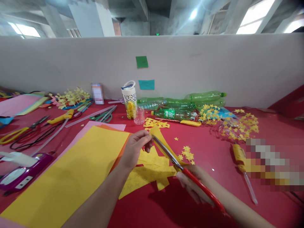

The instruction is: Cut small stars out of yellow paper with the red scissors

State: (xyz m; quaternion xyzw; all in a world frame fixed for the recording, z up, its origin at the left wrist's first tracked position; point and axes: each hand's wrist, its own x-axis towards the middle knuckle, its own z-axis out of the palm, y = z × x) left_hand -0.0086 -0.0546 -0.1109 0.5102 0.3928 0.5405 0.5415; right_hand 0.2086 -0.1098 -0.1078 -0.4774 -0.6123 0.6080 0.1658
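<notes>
Head view: pinching a yellow paper strip (159,134) at the tips of the red-handled scissors (190,179) with the left hand (136,147); gripping the scissors in the right hand (190,190); with loose yellow stars (187,155) right of the blades, a large yellow sheet (71,171) left of the scissors, green bottles (180,113) beyond.

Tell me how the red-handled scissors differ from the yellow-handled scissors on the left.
The red-handled scissors are held in the right hand; the yellow-handled scissors lie on the red table.
The red-handled pair's blades point toward the picture's upper left, the yellow-handled pair's toward the upper right.
The red-handled pair looks larger in the picture than the yellow-handled pair.
Both have metal blades and coloured handles.
</notes>
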